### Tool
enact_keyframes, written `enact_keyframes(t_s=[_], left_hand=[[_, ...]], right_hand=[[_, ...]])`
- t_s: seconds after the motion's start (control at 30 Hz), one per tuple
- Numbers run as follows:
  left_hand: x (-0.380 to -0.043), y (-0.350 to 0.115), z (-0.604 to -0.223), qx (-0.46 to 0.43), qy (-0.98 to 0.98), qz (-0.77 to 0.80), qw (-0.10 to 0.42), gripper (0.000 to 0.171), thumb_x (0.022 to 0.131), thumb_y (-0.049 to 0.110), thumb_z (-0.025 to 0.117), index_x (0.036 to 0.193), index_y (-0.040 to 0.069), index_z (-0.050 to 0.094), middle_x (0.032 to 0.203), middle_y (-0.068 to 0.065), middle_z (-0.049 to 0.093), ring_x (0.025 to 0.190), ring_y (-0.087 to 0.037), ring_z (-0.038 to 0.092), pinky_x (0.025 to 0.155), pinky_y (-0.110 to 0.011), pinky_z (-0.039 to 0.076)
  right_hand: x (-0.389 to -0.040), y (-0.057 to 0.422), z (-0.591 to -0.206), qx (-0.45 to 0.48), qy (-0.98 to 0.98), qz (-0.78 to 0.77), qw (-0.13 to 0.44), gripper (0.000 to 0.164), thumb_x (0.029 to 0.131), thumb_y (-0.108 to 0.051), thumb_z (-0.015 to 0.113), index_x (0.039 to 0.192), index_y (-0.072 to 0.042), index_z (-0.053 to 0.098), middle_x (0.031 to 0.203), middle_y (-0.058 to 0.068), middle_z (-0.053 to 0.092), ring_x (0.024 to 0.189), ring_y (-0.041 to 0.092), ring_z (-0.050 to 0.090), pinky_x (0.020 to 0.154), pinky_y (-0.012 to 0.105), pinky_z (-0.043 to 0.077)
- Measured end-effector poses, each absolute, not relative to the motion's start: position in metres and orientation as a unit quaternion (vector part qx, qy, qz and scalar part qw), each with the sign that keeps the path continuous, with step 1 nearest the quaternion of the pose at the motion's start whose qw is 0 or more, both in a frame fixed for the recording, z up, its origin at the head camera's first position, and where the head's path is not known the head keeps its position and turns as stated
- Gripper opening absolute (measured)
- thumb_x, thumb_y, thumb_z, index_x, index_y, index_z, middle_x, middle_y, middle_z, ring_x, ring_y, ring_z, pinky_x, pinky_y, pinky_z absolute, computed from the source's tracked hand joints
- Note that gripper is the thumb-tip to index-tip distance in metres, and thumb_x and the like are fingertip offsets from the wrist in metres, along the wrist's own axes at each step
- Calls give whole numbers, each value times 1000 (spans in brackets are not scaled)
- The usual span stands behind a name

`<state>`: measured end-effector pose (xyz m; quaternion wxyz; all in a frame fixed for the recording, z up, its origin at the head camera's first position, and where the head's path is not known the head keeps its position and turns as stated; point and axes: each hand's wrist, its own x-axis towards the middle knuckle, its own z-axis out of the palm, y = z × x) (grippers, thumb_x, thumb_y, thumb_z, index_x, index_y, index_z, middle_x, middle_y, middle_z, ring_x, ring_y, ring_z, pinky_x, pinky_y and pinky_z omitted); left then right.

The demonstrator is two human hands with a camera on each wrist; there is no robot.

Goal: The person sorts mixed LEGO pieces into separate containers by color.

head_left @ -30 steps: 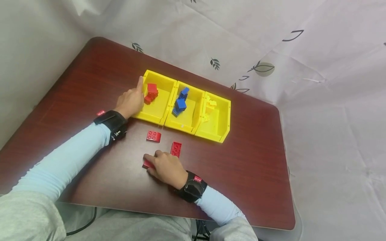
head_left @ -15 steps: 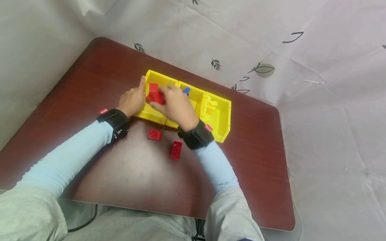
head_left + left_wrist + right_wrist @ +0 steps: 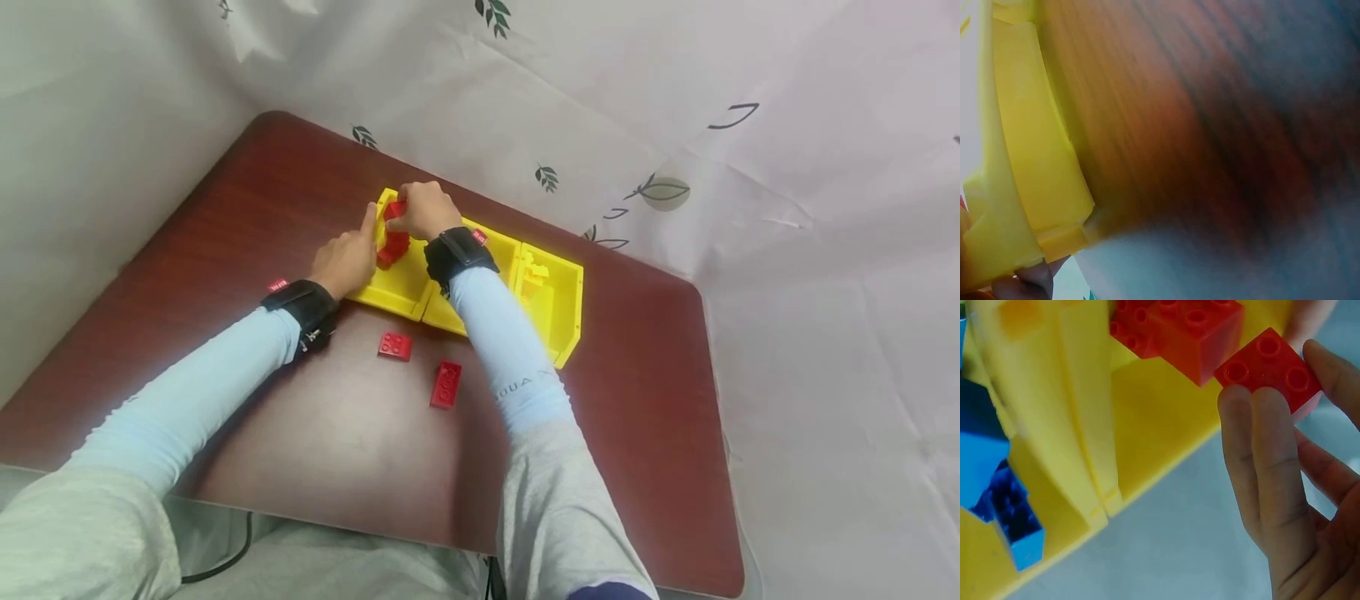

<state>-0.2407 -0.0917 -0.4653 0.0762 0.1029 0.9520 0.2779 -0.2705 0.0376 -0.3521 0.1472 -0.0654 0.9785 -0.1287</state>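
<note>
My right hand (image 3: 427,212) reaches over the far end of the left yellow bin (image 3: 397,292). Thumb and fingers pinch a red toy brick (image 3: 1266,375), its studs facing the camera in the right wrist view. Beside it in that view, other red bricks (image 3: 1200,340) are inside the bin. My left hand (image 3: 345,262) holds the left wall of this bin, one finger stretched along the rim. Left wrist view: part of its fingers (image 3: 1029,281) shows at the bin's lower corner. Two red bricks lie on the table, a studded one (image 3: 394,346) and a longer one (image 3: 446,384).
Two more yellow bins stand joined in a row to the right. Blue bricks (image 3: 1019,519) are in the middle one, largely covered by my right arm in the head view. Yellow bricks (image 3: 534,271) lie in the right bin (image 3: 567,321). A patterned curtain (image 3: 600,100) hangs behind the table.
My right hand has picked up a red brick from the table and carried it forward and left to the left bin. My left hand keeps its place at the bin wall.
</note>
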Motion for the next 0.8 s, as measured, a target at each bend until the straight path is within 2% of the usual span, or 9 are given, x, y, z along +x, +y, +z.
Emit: enact_keyframes(t_s=[0.5, 0.8], left_hand=[[-243, -90, -468, 97, 954, 275, 72, 77, 102, 22, 46, 158, 19, -7, 82, -16, 52, 64, -31, 53, 61, -38, 44], [-243, -91, -471, 102, 950, 286, 68, 79, 102, 25, 46, 158, 23, -9, 82, -14, 53, 60, -27, 52, 64, -37, 48]], right_hand=[[-278, 28, -365, -34, 988, -85, 122, 48, 86, -34, 74, 129, -15, 63, 114, 1, 68, 97, 16, 66, 93, 29, 53], [-281, 24, -375, -61, 992, -48, 96, 46, 85, -41, 74, 121, -13, 66, 107, 2, 69, 93, 16, 66, 88, 27, 55]])
